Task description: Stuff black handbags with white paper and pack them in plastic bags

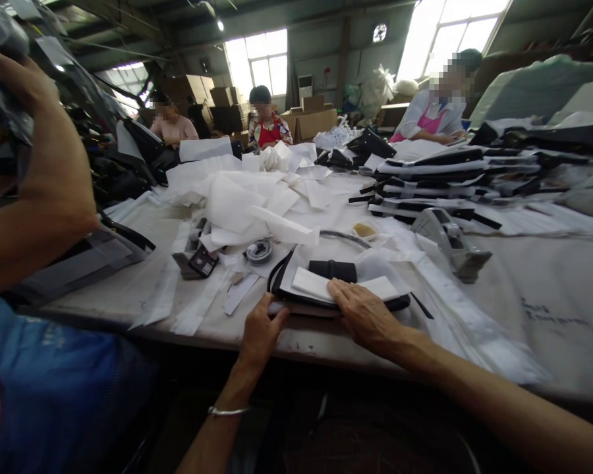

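A flat black bag (pixel 336 280) with white paper lying on it rests at the near edge of the long table (pixel 524 289). My left hand (pixel 261 329) grips the bag's near left edge, fingers curled over it. My right hand (pixel 363 313) lies flat on the white paper on the bag, fingers stretched out. A black rolled strap piece (pixel 333 270) sits on the bag just beyond my right fingers.
White paper sheets (pixel 247 197) heap in the table's middle; stacked black bags (pixel 474 174) fill the right. A grey tape dispenser (pixel 452 243), a tape roll (pixel 259 250) and a small black device (pixel 202 261) lie nearby. A co-worker's raised arm (pixel 34 164) is at left; three people sit across.
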Demonstrator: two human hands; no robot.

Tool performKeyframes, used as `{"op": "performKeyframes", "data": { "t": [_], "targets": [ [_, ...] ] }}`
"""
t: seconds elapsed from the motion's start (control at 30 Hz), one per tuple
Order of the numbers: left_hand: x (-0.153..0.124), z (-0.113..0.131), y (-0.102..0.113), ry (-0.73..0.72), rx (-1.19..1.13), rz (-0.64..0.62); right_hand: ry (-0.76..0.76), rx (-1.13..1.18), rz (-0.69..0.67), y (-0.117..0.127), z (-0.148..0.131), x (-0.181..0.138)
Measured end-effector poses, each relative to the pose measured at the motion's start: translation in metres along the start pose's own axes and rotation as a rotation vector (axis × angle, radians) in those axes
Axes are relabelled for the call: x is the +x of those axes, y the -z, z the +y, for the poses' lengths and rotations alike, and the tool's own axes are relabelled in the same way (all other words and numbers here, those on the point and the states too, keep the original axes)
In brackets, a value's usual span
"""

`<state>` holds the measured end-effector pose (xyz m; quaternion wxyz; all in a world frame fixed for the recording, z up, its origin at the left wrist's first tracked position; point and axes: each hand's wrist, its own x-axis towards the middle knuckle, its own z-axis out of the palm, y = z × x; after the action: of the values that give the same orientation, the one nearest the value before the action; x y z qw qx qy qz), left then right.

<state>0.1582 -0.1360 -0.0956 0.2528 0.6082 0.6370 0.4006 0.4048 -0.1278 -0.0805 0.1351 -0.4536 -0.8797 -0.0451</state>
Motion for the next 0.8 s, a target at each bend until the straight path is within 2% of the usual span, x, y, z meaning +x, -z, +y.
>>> {"op": "performKeyframes", "data": {
  "t": [0.1, 0.17, 0.23, 0.27, 0.3, 0.4, 0.47, 0.53, 0.67, 0.8],
  "targets": [
    [0.002, -0.005, 0.003, -0.167, 0.415, 0.066, -0.01, -0.014, 0.025, -0.002, -0.001, 0.0],
    [-0.002, -0.004, 0.007, -0.302, 0.626, 0.16, -0.017, -0.022, 0.039, -0.003, -0.002, -0.001],
    [-0.008, 0.006, 0.007, -0.509, 0.71, 0.262, -0.016, -0.026, 0.049, -0.004, -0.004, -0.003],
    [-0.009, 0.014, 0.004, -0.628, 0.71, 0.267, -0.016, -0.027, 0.056, -0.005, -0.004, -0.003],
    [-0.01, 0.023, 0.0, -0.745, 0.694, 0.232, -0.018, -0.027, 0.063, -0.006, -0.004, -0.004],
    [-0.002, 0.046, -0.025, -1.006, 0.658, -0.042, -0.027, -0.021, 0.09, -0.01, -0.005, -0.004],
    [0.007, 0.051, -0.043, -1.068, 0.651, -0.159, -0.031, -0.031, 0.103, -0.011, -0.003, -0.003],
    [0.014, 0.048, -0.056, -1.066, 0.644, -0.185, -0.02, -0.027, 0.105, -0.009, 0.0, 0.0],
    [0.014, 0.032, -0.064, -1.034, 0.615, -0.092, 0.062, -0.006, 0.039, 0.007, 0.012, -0.001],
    [0.005, 0.027, -0.064, -1.069, 0.642, -0.052, 0.089, -0.112, 0.033, 0.016, 0.023, -0.017]
  ]
}}
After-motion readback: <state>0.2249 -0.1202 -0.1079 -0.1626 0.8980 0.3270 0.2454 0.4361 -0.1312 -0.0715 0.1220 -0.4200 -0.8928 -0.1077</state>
